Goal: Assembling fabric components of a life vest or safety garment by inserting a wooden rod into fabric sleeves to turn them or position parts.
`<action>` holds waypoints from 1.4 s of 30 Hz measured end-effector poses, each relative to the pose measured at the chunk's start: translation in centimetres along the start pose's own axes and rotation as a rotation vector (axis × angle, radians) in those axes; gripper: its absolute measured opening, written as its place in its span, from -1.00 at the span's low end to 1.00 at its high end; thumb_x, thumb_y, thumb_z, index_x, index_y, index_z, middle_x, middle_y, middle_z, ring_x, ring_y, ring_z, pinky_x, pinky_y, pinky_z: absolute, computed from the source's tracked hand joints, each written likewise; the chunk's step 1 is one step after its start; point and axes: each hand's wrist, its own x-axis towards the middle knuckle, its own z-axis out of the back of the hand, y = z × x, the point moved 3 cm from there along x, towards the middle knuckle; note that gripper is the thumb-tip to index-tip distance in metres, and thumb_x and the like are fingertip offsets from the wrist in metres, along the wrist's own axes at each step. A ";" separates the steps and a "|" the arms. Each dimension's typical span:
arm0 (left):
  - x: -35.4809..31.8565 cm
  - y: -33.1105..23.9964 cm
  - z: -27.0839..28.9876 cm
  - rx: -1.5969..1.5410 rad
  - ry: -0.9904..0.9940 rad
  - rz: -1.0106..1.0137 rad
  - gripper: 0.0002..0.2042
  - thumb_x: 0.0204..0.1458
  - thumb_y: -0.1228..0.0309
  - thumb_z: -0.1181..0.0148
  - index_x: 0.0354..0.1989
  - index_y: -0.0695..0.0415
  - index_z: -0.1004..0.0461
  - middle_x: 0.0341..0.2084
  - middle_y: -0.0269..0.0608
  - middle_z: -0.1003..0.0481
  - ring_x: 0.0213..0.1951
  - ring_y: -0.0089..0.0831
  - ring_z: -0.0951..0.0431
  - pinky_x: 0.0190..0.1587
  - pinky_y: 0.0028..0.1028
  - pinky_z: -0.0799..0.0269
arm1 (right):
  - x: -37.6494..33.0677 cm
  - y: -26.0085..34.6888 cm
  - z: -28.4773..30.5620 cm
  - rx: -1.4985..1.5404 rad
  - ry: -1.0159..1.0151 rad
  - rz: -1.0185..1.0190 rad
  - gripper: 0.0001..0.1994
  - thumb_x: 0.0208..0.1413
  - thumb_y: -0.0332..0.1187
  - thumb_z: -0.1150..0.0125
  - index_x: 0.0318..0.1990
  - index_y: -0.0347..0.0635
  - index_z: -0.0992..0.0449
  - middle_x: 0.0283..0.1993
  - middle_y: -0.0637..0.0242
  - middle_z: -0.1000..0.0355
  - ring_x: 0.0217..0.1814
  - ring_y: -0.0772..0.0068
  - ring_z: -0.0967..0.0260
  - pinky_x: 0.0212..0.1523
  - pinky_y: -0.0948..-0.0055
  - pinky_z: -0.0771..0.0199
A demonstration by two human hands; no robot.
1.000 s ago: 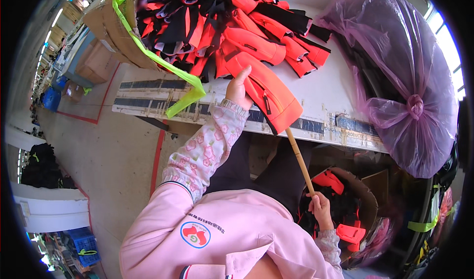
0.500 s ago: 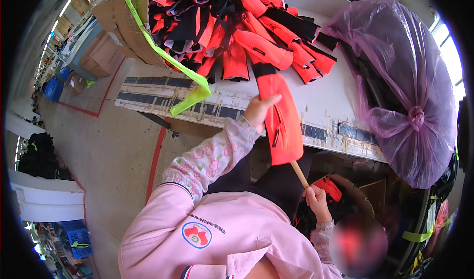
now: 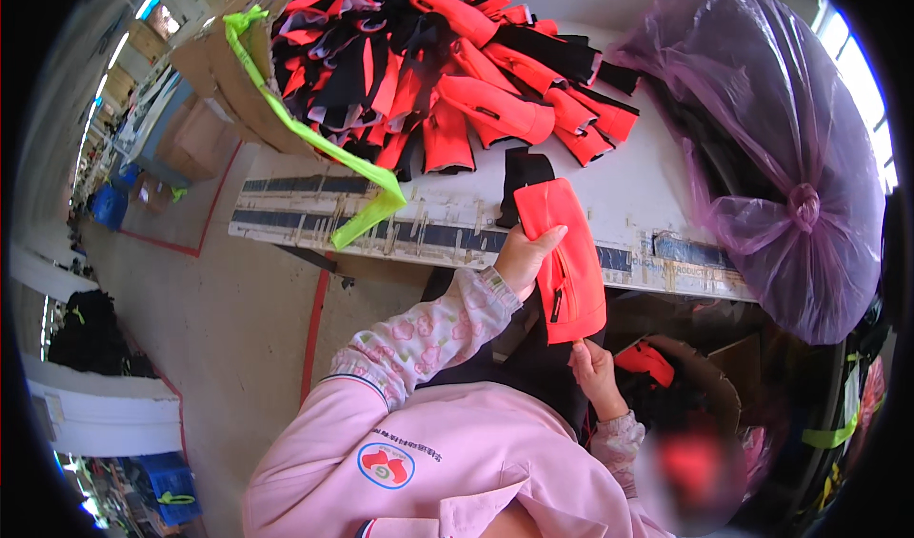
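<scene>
A coral-red fabric sleeve (image 3: pixel 569 262) with a short black zipper slants down past the table's front edge, a black fabric strap (image 3: pixel 525 176) at its upper end. My left hand (image 3: pixel 528 257) grips its upper left side, thumb on top. At the lower end, my right hand (image 3: pixel 595 374) is closed with its fingers pinched together on the end of a wooden stick. Hardly any of the stick shows; the sleeve and fingers hide it. Beyond lies a heap of similar coral and black sleeves (image 3: pixel 495 109) on the white table (image 3: pixel 457 195).
A neon-yellow strip (image 3: pixel 324 143) hangs from a cardboard box (image 3: pixel 228 81) at the left of the heap. On the right bulges a knotted purple plastic bag (image 3: pixel 762 148). Below the table, a bin (image 3: pixel 709 376) holds coral and black pieces.
The stick, earlier showing between the sleeve and my right hand, is now almost wholly hidden. The sleeve and my left hand have moved toward me and right; my right hand has met the sleeve's end.
</scene>
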 end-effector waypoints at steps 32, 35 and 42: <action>19.9 -12.6 11.8 0.138 -0.668 -0.034 -0.44 -0.17 0.18 -0.33 -0.02 0.08 -0.23 -0.38 -0.18 -0.44 -0.61 -0.30 -0.47 -0.47 -0.31 -0.52 | 6.8 4.0 18.7 -1.009 -0.808 0.161 -0.78 -0.01 -0.27 -0.14 -0.21 -0.12 -0.46 -0.40 0.18 -0.37 -0.33 0.08 -0.33 -0.37 0.19 -0.32; 20.7 -12.4 13.1 0.175 -0.603 -0.028 -0.54 -0.10 0.24 -0.28 -0.07 0.17 -0.28 -0.45 -0.20 -0.43 -0.61 -0.36 -0.47 -0.55 -0.38 -0.51 | 9.0 5.8 18.1 -1.181 -0.862 0.223 -0.70 -0.12 -0.33 -0.22 -0.17 -0.11 -0.44 -0.29 0.17 -0.36 -0.18 0.07 -0.30 -0.20 0.19 -0.30; 18.4 -10.5 12.0 0.031 -0.403 -0.013 -0.94 -0.04 0.41 -0.11 -0.49 0.07 -0.40 -0.71 -0.34 -0.43 -0.65 -0.48 -0.43 -0.51 -0.43 -0.44 | 9.7 6.6 12.4 -0.718 -0.679 0.538 -0.66 -0.11 -0.49 -0.20 -0.10 -0.22 -0.39 -0.13 0.15 -0.33 -0.07 0.13 -0.28 -0.08 0.29 -0.29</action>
